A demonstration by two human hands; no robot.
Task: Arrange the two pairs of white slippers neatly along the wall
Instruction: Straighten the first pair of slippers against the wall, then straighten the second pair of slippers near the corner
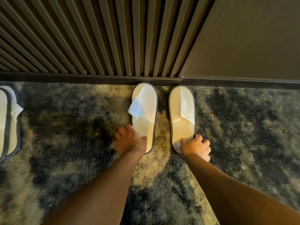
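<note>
Two white slippers with grey edging lie side by side on the carpet, toes against the baseboard. My left hand grips the heel of the left slipper, whose white upper is partly flipped out to the left. My right hand holds the heel of the right slipper, thumb on its insole. At the far left edge lies another white slipper, cut off by the frame, with a second one apparently beside it.
A dark slatted wall panel and a plain brown wall rise behind the baseboard. The floor is a mottled dark grey and beige carpet, open between the two slipper pairs and to the right.
</note>
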